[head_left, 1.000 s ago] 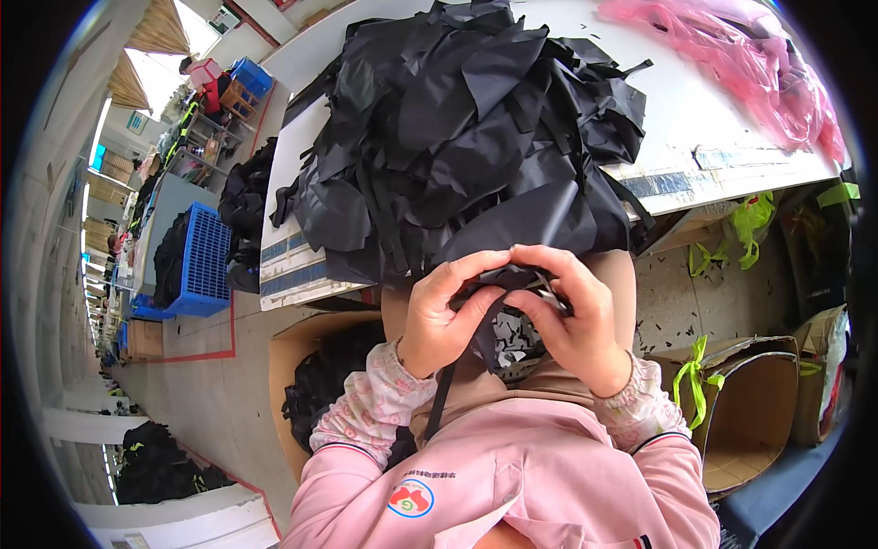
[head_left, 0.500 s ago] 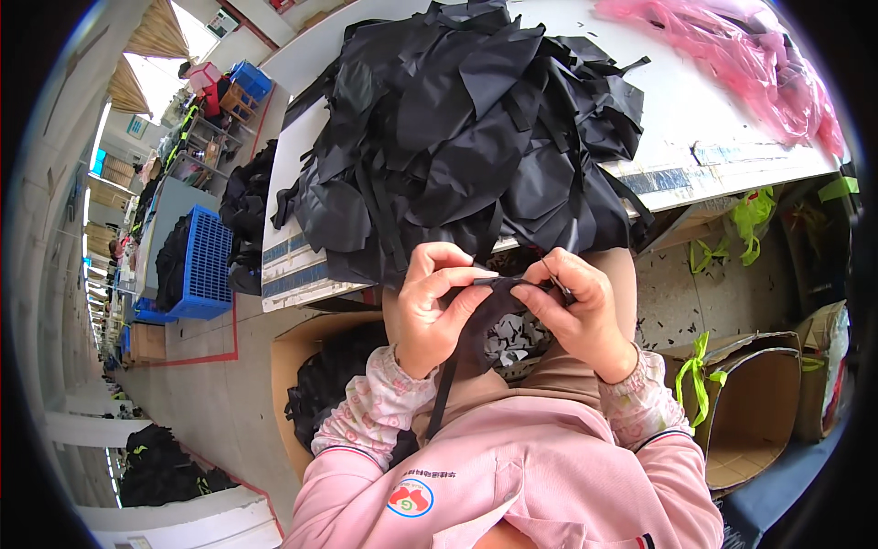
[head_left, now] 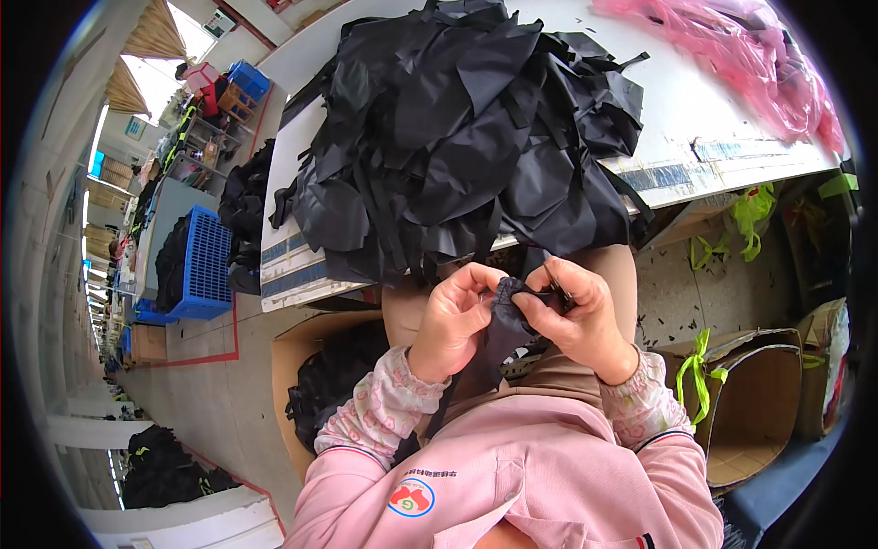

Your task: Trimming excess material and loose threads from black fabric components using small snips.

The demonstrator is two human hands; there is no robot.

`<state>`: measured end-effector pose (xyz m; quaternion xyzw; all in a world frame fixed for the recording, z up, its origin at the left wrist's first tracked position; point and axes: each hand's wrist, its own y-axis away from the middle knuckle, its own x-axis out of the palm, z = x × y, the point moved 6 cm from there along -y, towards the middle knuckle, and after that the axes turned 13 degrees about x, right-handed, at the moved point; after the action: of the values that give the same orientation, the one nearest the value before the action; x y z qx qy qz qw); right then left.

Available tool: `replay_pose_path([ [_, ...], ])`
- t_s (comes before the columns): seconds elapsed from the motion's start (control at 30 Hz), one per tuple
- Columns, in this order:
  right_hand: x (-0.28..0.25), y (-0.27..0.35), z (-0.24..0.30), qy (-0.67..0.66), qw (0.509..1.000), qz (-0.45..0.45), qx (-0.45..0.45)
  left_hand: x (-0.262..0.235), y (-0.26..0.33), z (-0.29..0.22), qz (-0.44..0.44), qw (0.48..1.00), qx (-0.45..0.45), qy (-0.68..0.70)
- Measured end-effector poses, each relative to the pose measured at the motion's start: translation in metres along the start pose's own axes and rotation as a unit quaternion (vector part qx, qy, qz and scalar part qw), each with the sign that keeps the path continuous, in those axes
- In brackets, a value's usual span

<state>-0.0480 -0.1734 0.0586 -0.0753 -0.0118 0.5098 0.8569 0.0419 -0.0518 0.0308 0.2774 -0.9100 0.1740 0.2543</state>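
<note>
in the head view, the left hand and the right hand met over the person's lap, just below the near edge of the desk. between them sat a small black fabric piece with a gathered, ruffled edge. the fingers of the left hand were closed on its left side, thumb and forefinger pinching the gathered edge. the fingers of the right hand were curled shut over its right side, so the piece was gripped from both sides and held well clear of the desk. a dark strip of the same fabric hung down from the hands toward the pink sweatshirt.

the desk edge ran just above the knuckles, and a large pile of black fabric scraps overhung that edge, its loose strips dangling near the hands. further right on the desk lay a pink plastic sheet, well apart from the pile. open room lay mainly to the right of the hands, over the floor, which was littered with small dark offcuts.

at the person's left stood a cardboard box holding black fabric. at the right an open cardboard box had a green strap draped over its rim; what lay inside could not be made out. further left, a blue plastic crate held dark material.
</note>
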Motion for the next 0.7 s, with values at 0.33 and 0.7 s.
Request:
replay_pose_path([
  [0.33,-0.004,-0.001,-0.006,-0.002,0.998,-0.032,0.051,0.006,0.002,-0.016,0.083,0.957,0.059,-0.273],
  [0.7,0.006,-0.007,-0.035,-0.331,0.909,0.137,0.213,0.015,0.001,-0.008,0.036,0.998,0.010,-0.052],
])
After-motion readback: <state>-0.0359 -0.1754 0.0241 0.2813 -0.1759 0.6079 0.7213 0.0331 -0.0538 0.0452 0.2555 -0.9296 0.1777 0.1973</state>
